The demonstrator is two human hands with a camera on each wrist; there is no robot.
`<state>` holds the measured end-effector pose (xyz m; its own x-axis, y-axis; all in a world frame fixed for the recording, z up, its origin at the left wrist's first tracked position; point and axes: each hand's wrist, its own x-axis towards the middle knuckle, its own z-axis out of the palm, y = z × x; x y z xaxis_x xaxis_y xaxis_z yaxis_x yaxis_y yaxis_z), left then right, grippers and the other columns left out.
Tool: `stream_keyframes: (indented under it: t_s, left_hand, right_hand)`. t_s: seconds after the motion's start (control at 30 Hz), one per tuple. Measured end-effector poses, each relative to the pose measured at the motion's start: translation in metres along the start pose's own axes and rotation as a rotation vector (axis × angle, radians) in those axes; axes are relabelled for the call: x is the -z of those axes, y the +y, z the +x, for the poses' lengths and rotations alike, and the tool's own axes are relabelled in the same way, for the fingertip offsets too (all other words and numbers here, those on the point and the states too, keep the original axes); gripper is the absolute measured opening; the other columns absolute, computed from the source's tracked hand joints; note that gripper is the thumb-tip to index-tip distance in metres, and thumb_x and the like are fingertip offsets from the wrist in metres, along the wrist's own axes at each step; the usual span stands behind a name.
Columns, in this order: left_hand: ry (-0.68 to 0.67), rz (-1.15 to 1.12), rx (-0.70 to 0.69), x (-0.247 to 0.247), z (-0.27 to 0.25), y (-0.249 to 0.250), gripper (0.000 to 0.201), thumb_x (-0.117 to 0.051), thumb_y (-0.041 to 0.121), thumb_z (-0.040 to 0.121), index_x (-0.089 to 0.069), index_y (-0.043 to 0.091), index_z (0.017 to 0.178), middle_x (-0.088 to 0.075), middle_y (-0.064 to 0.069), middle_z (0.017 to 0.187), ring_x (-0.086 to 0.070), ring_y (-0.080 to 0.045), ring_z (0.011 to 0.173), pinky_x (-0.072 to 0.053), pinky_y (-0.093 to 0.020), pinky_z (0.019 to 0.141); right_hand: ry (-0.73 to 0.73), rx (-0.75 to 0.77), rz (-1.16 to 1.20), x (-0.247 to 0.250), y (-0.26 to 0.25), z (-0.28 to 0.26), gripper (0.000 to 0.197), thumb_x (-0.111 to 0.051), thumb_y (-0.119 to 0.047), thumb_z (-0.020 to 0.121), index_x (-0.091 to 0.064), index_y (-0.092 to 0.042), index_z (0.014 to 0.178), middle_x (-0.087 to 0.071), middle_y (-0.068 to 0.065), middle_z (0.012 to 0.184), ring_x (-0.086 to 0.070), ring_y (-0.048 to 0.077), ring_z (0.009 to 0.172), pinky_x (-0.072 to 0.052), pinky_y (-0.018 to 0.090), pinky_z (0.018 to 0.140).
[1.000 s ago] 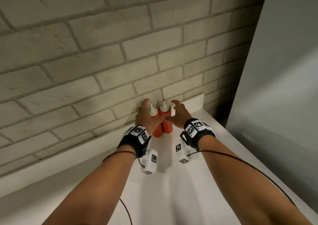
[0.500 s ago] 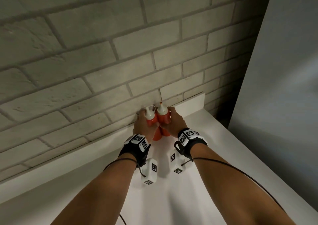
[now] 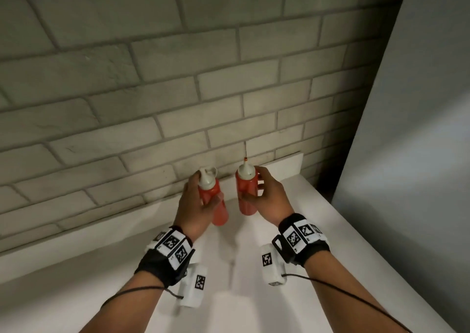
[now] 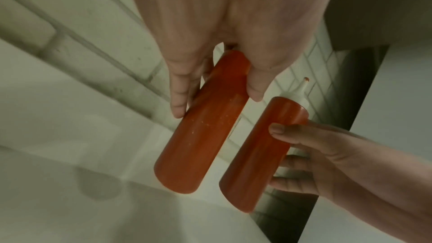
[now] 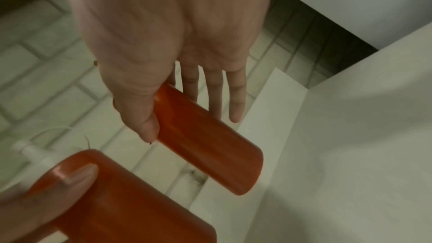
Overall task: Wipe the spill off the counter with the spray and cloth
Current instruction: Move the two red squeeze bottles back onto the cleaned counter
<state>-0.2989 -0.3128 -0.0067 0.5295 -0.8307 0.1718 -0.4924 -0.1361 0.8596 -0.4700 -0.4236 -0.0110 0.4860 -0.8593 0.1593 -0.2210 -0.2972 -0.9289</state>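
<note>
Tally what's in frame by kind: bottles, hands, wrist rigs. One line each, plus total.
Red squeeze bottles: 2, the left bottle and the right bottle, both lifted off the counter
Hands: 2, left hand and right hand, each in a grip on one bottle
Wrist rigs: 2
Spray or cloth: 0 in view
Total: 6

Left hand [image 4: 224, 30] palm cut off by the top edge in the left wrist view | cap of left squeeze bottle [image 4: 203, 117] hidden behind that hand there | right squeeze bottle [image 5: 205, 139] nozzle hidden behind right hand [image 5: 168, 30] in the right wrist view | counter [image 3: 254, 294] blurred; no spill can be made out
</note>
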Motion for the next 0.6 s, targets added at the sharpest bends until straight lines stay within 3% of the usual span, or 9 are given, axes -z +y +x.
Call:
stream_keyframes:
  t_s: [0.13, 0.23, 0.3, 0.33, 0.43, 0.47, 0.6]
  left_hand:
    - [0.061, -0.028, -0.052, 0.04, -0.04, 0.016, 0.068, -0.07, 0.041, 0.077, -0.042, 0.034, 0.138, -0.058, 0.007, 0.131, -0.059, -0.012, 0.115, -0.05, -0.04, 0.1]
    - [0.089, -0.08, -0.074, 0.068, -0.077, 0.025, 0.06, -0.074, 0.019, 0.087, -0.043, 0.047, 0.13, -0.06, 0.02, 0.124, -0.062, -0.006, 0.109, -0.052, -0.025, 0.091]
    - [0.099, -0.105, -0.097, 0.084, -0.102, 0.031, 0.063, -0.073, 0.017, 0.088, -0.042, 0.057, 0.125, -0.063, 0.021, 0.121, -0.065, -0.007, 0.106, -0.051, -0.018, 0.086]
    - [0.108, -0.117, -0.107, 0.092, -0.114, 0.032, 0.062, -0.073, 0.019, 0.087, -0.043, 0.055, 0.127, -0.064, 0.019, 0.121, -0.065, -0.008, 0.106, -0.051, -0.019, 0.087]
    - [0.123, -0.15, -0.099, 0.123, -0.151, 0.031, 0.061, -0.072, 0.024, 0.086, -0.044, 0.032, 0.14, -0.065, 0.008, 0.125, -0.065, -0.012, 0.107, -0.054, -0.029, 0.092]
    - [0.122, -0.149, -0.095, 0.134, -0.164, 0.03, 0.062, -0.071, 0.025, 0.086, -0.043, 0.03, 0.141, -0.065, 0.007, 0.125, -0.065, -0.013, 0.107, -0.054, -0.03, 0.092]
    - [0.107, -0.095, -0.058, 0.18, -0.211, 0.019, 0.061, -0.071, 0.022, 0.09, -0.041, 0.041, 0.14, -0.064, 0.012, 0.122, -0.065, -0.012, 0.106, -0.055, -0.025, 0.086]
  right_hand:
    - [0.007, 0.057, 0.02, 0.004, -0.034, -0.037, 0.063, -0.073, -0.042, 0.062, -0.052, -0.041, 0.121, -0.066, -0.018, 0.104, -0.063, 0.001, 0.095, -0.055, 0.032, 0.084]
    - [-0.029, 0.085, 0.02, 0.001, -0.054, -0.066, 0.064, -0.078, -0.034, 0.065, -0.053, -0.037, 0.124, -0.066, -0.018, 0.107, -0.062, 0.001, 0.098, -0.055, 0.033, 0.085]
    - [-0.049, 0.101, 0.031, 0.0, -0.064, -0.083, 0.061, -0.081, -0.027, 0.069, -0.054, -0.037, 0.123, -0.067, -0.017, 0.106, -0.062, 0.001, 0.096, -0.055, 0.031, 0.083]
    - [-0.063, 0.109, 0.033, -0.002, -0.07, -0.092, 0.06, -0.082, -0.026, 0.071, -0.054, -0.038, 0.123, -0.067, -0.017, 0.106, -0.062, 0.002, 0.096, -0.055, 0.03, 0.082]
    - [-0.13, 0.134, 0.032, -0.016, -0.091, -0.119, 0.059, -0.082, -0.026, 0.074, -0.053, -0.04, 0.123, -0.065, -0.02, 0.108, -0.061, 0.002, 0.099, -0.055, 0.03, 0.083]
    - [-0.153, 0.141, 0.029, -0.022, -0.098, -0.128, 0.058, -0.082, -0.026, 0.074, -0.053, -0.041, 0.123, -0.063, -0.023, 0.107, -0.061, 0.001, 0.099, -0.055, 0.029, 0.082]
    - [-0.221, 0.168, 0.008, -0.049, -0.123, -0.165, 0.058, -0.083, -0.025, 0.074, -0.053, -0.041, 0.121, -0.062, -0.026, 0.107, -0.061, -0.003, 0.097, -0.054, 0.023, 0.077]
